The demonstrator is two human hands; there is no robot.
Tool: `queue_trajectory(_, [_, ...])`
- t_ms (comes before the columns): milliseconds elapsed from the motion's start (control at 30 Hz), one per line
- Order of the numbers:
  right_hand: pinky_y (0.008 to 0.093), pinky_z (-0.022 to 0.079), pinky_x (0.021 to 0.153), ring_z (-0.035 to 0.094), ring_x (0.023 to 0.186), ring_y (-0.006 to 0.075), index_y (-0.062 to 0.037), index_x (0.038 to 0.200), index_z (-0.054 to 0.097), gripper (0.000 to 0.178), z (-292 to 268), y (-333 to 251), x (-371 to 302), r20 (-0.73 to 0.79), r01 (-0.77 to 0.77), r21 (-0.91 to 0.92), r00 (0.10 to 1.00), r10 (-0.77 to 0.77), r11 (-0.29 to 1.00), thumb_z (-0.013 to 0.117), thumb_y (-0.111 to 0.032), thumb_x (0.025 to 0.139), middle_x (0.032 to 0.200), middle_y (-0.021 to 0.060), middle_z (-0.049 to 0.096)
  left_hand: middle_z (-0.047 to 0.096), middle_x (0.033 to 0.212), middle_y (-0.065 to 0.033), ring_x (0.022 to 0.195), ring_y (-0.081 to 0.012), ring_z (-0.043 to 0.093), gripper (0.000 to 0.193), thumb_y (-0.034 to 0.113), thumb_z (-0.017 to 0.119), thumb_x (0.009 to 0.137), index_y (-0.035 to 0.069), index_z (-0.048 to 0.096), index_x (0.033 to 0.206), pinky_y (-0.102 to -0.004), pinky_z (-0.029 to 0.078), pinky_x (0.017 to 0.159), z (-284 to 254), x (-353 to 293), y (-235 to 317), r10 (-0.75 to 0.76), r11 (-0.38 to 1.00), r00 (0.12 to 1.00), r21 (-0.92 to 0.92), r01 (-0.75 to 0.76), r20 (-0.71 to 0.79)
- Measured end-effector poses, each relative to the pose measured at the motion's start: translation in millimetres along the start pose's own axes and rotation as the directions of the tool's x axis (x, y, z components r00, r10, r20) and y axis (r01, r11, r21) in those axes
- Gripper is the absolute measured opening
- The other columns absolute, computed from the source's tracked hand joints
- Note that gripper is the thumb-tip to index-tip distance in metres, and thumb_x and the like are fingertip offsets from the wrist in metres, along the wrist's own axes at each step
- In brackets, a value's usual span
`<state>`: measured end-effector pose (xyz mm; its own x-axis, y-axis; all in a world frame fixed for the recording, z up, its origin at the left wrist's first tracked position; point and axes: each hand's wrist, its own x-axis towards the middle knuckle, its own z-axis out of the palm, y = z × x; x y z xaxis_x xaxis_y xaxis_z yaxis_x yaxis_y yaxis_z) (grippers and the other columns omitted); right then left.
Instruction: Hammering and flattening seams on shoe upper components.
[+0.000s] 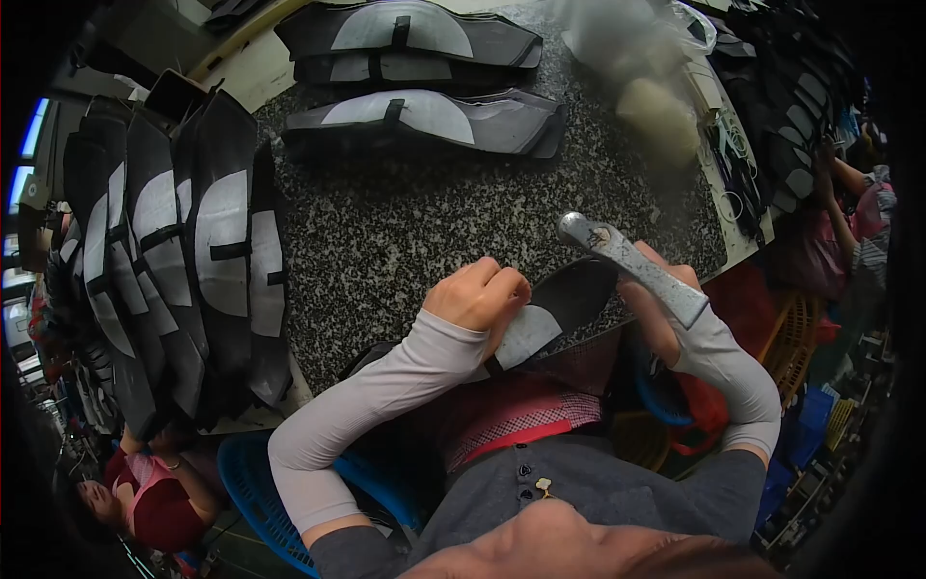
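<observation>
A dark, curved flat piece (576, 294) with a light grey panel lies at the near edge of the speckled stone tabletop (386, 227). My left hand (477, 292) is closed at its left end, fingers curled down onto it; the fingertips are partly hidden. My right hand (666, 275) is raised at the right, gripping a hammer whose worn metal head (637, 268) hangs above the piece's right end. The hammer's handle is mostly hidden behind its head.
Stacks of similar dark pieces stand at the far side (424, 121) and along the left (222, 222). A blurred yellowish lump (659, 121) sits at the far right, beside cords (733, 145). Blue baskets (256, 492) flank me below the table; other people are nearby left and right.
</observation>
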<state>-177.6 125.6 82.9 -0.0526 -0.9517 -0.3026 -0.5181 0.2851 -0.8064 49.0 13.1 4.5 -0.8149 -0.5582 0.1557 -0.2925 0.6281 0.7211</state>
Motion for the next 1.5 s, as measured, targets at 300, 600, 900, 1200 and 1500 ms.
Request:
queue_trajectory(300, [0.0325,0.041,0.064,0.044,0.064,0.0229,-0.0065,0.103,0.046,0.015,-1.7,38.3,-2.7,0.117,-0.15,-0.113,0.98,0.163,0.982,0.05,-0.021,0.1,0.073,0.01,0.049,0.064,0.079,-0.0097,0.065,-0.0177,0.068,0.017,0.012,0.076,0.081,0.001,0.072,0.093,-0.0269,0.056,0.062,1.5,26.8,-3.6,-0.138,0.972,0.974,-0.166,0.168,0.177])
queue_trajectory(600, [0.036,0.045,0.06,0.058,0.066,0.0369,-0.007,0.104,0.048,0.018,-9.5,18.5,-0.8,0.069,0.012,-0.03,0.998,-0.01,0.999,0.054,-0.022,0.096,0.074,0.0157,0.054,0.054,0.074,-0.0049,0.069,-0.021,0.057,0.012,0.003,0.07,0.07,0.003,0.067,0.082,-0.0296,0.048,0.05,19.7,16.2,7.1,0.202,0.954,0.975,0.243,-0.174,-0.096])
queue_trajectory(900, [0.0445,0.049,0.053,0.063,0.065,0.0417,-0.0062,0.099,0.042,0.025,14.5,29.8,-2.4,0.202,0.048,-0.213,0.979,-0.004,0.976,0.061,-0.014,0.086,0.067,0.0185,0.059,0.06,0.078,-0.0062,0.068,-0.0202,0.06,0.015,0.008,0.077,0.074,0.005,0.07,0.087,-0.0293,0.05,0.055,7.8,14.0,7.3,0.114,0.984,0.993,0.143,-0.11,-0.021])
queue_trajectory(1200, [0.0369,0.045,0.06,0.058,0.067,0.0398,-0.007,0.099,0.046,0.018,3.4,20.0,7.9,0.094,0.019,-0.088,0.995,-0.01,0.996,0.054,-0.023,0.096,0.069,0.0143,0.052,0.062,0.079,-0.0049,0.069,-0.0195,0.06,0.024,0.007,0.082,0.068,0.008,0.073,0.091,-0.0294,0.05,0.058,-1.0,-4.7,-1.1,0.062,0.998,0.997,0.007,-0.062,-0.055])
queue_trajectory(1500, [0.0357,0.046,0.056,0.062,0.067,0.036,-0.0052,0.1,0.048,0.015,2.7,-2.8,11.8,0.086,0.007,-0.04,0.996,-0.003,0.999,0.057,-0.015,0.092,0.072,0.0146,0.057,0.061,0.077,-0.0054,0.069,-0.0212,0.06,0.021,0.01,0.082,0.066,0.005,0.07,0.083,-0.0313,0.05,0.058,3.1,-5.6,-5.1,0.065,0.998,0.996,0.014,-0.064,-0.067])
